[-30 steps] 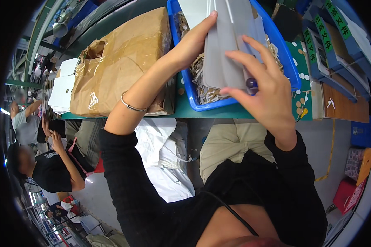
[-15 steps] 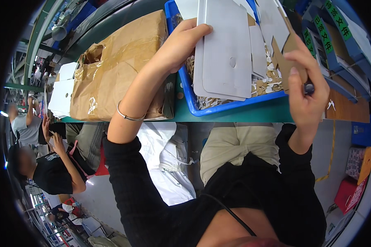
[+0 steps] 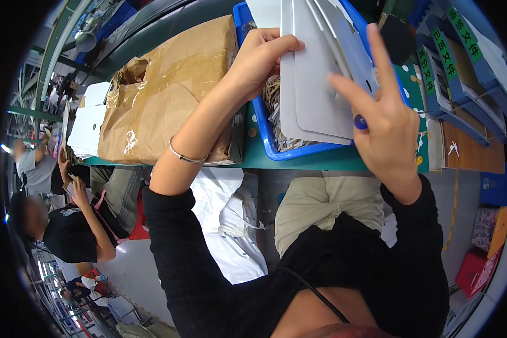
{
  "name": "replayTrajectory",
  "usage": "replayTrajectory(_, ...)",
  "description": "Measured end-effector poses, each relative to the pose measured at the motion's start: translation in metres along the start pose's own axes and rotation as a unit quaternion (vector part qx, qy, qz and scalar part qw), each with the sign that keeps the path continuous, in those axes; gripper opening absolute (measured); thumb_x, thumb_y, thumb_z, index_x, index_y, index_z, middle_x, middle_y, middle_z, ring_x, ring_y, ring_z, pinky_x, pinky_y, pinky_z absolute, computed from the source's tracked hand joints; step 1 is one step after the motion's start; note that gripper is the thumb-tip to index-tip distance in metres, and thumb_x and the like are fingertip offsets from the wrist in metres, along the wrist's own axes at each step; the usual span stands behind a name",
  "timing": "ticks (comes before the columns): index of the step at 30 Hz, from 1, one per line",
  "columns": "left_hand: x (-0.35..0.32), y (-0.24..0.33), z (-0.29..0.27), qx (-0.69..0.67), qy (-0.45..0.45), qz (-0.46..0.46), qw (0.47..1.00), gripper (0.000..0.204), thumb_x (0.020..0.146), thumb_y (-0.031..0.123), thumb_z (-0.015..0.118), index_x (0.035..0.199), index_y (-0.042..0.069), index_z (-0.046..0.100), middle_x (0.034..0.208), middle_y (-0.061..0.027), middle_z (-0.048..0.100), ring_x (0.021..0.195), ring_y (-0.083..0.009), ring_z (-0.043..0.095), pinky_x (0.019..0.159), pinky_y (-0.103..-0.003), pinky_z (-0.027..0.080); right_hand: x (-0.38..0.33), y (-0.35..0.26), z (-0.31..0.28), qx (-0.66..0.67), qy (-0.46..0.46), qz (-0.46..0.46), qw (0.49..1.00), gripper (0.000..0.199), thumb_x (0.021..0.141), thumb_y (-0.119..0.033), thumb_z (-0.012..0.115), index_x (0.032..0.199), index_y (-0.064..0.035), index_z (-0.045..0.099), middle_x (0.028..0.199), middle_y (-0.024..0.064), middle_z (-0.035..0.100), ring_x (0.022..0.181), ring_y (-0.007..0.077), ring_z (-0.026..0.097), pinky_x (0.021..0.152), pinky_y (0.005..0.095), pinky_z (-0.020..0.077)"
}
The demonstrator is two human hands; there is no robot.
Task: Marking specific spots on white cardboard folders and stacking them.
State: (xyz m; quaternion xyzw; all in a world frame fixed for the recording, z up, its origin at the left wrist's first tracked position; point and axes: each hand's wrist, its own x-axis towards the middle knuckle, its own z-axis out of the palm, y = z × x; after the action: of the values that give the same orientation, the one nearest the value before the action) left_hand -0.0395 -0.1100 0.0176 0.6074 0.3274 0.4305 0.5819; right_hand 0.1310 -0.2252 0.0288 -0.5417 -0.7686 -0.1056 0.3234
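My left hand [image 3: 263, 61] grips a stack of white flat card sheets [image 3: 314, 110], its thumb on the front sheet. Their upper right edges stand fanned apart. The sheets stand tilted over a blue plastic tray [image 3: 298, 153], where many small cardboard scraps [image 3: 272, 104] lie. My right hand [image 3: 387, 132] is just right of the sheets, two fingers stretched apart toward them. From its palm side juts the rounded blue end of a small tool [image 3: 360, 121]; the rest of the tool is hidden by the hand.
A brown paper-wrapped package [image 3: 169, 96], taped and torn at one corner, sits left of the tray. Beyond it lie more white cards [image 3: 84, 129]. Blue file holders [image 3: 456, 84] stand at the right. A co-worker [image 3: 73, 231] sits at far left.
My right hand has moved left toward the sheets, and the brown card piece is no longer in it. The white sheets have shifted slightly right and fanned apart.
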Motion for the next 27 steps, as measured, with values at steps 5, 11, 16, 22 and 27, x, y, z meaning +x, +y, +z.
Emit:
replayTrajectory(5, 0.001, 0.019, 0.002, 0.026, 0.024, 0.004, 0.999, 0.017, 0.072, 0.016, 0.059, 0.07, -0.002, 0.059, 0.056, -0.0051, 0.052, 0.046, -0.0077, 0.047, 0.042, -0.015, 0.037, 0.012, 0.063, 0.019, 0.06, 0.403, -0.164, 0.898, 0.045, 0.052, 0.013, 0.059, 0.09, -0.0104, 0.066, 0.129, 0.0131, 0.041, 0.044, 0.0059, 0.026, 0.038, 0.0163, 0.0249)
replayTrajectory(11, -0.002, 0.017, -0.004, 0.061, 0.0, 0.002, 0.998, 0.018, 0.071, 0.016, 0.059, 0.069, -0.001, 0.057, 0.056, -0.0049, 0.05, 0.046, -0.0085, 0.047, 0.043, -0.017, 0.038, 0.017, 0.039, -0.02, -0.095, 0.058, -0.283, 0.953, 0.038, 0.056, 0.01, 0.061, 0.091, -0.0041, 0.061, 0.119, 0.0076, 0.045, 0.054, 0.0116, 0.044, 0.044, 0.0202, 0.0374)
replayTrajectory(16, 0.002, 0.04, 0.003, 0.047, 0.055, -0.13, 0.989, 0.036, 0.073, 0.015, 0.059, 0.098, -0.007, 0.047, 0.085, -0.0157, 0.052, 0.071, -0.0169, 0.053, 0.056, -0.017, 0.042, 0.023, 0.01, -0.02, -0.213, -0.082, -0.271, 0.935, 0.042, 0.053, 0.011, 0.057, 0.092, -0.0043, 0.061, 0.117, 0.0057, 0.044, 0.053, 0.0127, 0.044, 0.046, 0.021, 0.0386)
replayTrajectory(22, -0.004, 0.04, 0.004, 0.009, 0.052, -0.08, 0.995, 0.025, 0.07, 0.017, 0.059, 0.083, -0.003, 0.052, 0.076, -0.0106, 0.049, 0.064, -0.012, 0.047, 0.051, -0.013, 0.034, 0.032, 0.007, -0.018, -0.062, -0.158, -0.176, 0.969, 0.048, 0.053, 0.015, 0.052, 0.095, -0.0054, 0.06, 0.118, 0.0074, 0.042, 0.055, 0.0134, 0.044, 0.047, 0.0222, 0.0392)
replayTrajectory(27, -0.002, 0.032, 0.004, -0.002, 0.085, -0.052, 0.995, 0.019, 0.069, 0.016, 0.058, 0.074, -0.002, 0.055, 0.068, -0.0088, 0.051, 0.056, -0.0115, 0.047, 0.047, -0.014, 0.033, 0.032, 0.014, -0.016, 0.066, -0.17, -0.146, 0.972, 0.047, 0.052, 0.017, 0.051, 0.092, -0.006, 0.059, 0.118, 0.0075, 0.041, 0.056, 0.0139, 0.043, 0.047, 0.0228, 0.0392)
